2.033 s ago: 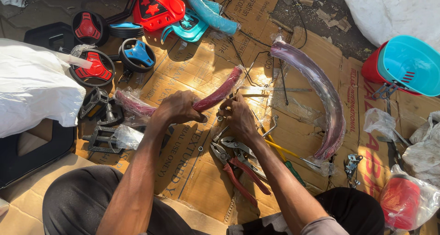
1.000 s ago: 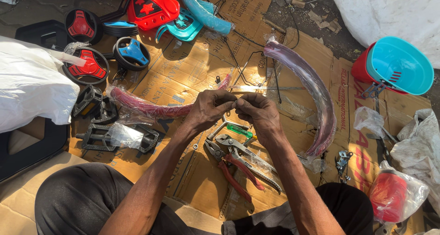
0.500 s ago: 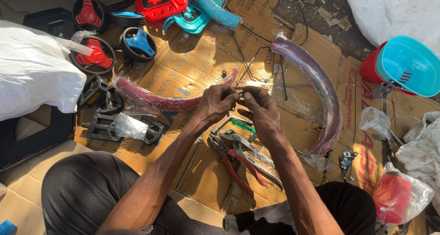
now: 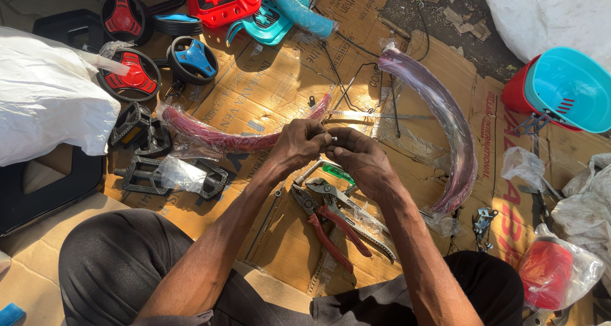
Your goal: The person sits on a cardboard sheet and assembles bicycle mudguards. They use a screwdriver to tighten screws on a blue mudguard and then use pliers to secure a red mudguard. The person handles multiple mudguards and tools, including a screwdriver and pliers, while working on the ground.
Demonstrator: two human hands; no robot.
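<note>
Left hand: left hand (image 4: 302, 143) curled nearly closed, fingertips pinched on a small metal part (image 4: 333, 138) held between both hands; it is too small to tell what kind of part.
Right hand: right hand (image 4: 358, 157) also curled, thumb and fingertips meeting the left hand's at the same part; knuckles toward the camera.
Small part: held above the cardboard (image 4: 267, 97), just in front of the near end of the red fender (image 4: 223, 137).
Red fender: curved, plastic-wrapped, lying on the cardboard left of the hands; its right end passes behind the left hand.
Purple fender: purple fender (image 4: 445, 122), larger, wrapped, arcs from upper centre down the right side, apart from the hands.
Pliers: pliers (image 4: 331, 224) with red handles lie on the cardboard directly below the hands, jaws toward them; not touched.
Green item: a small green piece (image 4: 336, 171) lies just under the right hand; cannot tell what it is.
Wire stays: thin wire stays (image 4: 347, 78) lie between the two fenders.
Pedals: black pedals (image 4: 143, 173), partly bagged, lie left, near the person's left knee.
Wheels: small wheels (image 4: 191, 59) with red and blue hubs lie upper left.
Baskets: a teal basket (image 4: 569, 87) nested on a red one, at the right edge.
White bag: large white bag (image 4: 44, 97) at the left edge.
Floor cover: flattened cardboard carries everything.
</note>
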